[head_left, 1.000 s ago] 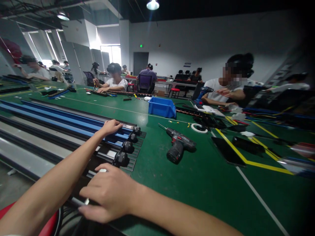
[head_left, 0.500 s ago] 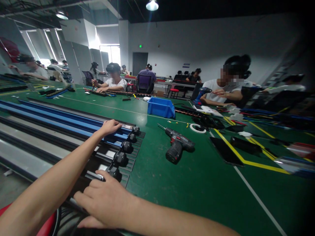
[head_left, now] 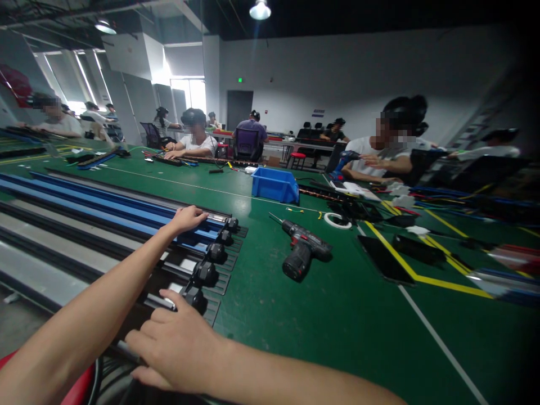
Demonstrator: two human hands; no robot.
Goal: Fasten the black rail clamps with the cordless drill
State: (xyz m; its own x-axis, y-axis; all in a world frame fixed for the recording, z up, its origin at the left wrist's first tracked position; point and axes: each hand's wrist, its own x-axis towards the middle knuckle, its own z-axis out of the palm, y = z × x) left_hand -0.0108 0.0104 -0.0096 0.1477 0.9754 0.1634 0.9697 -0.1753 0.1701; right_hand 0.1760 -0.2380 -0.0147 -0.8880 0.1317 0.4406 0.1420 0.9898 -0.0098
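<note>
Several long blue and silver rails point(head_left: 93, 198) lie side by side on the left of the green table, with black knobs point(head_left: 206, 273) and slotted plates at their right ends. My left hand point(head_left: 189, 218) rests over the far blue rails, its fingers bent over them near the knobs. My right hand point(head_left: 172, 343) is closed around the end of the nearest rail at the table's front edge, the thumb side close to the nearest knob. Its fingertips are partly hidden.
A black cordless drill point(head_left: 304, 247) lies right of the rails. Behind it stand a blue bin point(head_left: 275, 184) and a white tape ring point(head_left: 337, 220). A black panel point(head_left: 385, 260), wires and yellow tape lines are at the right. Other people sit around the tables.
Both hands hold nearly the same place. The whole view has shifted very slightly. Across the table, a seated person's hand has lowered.
</note>
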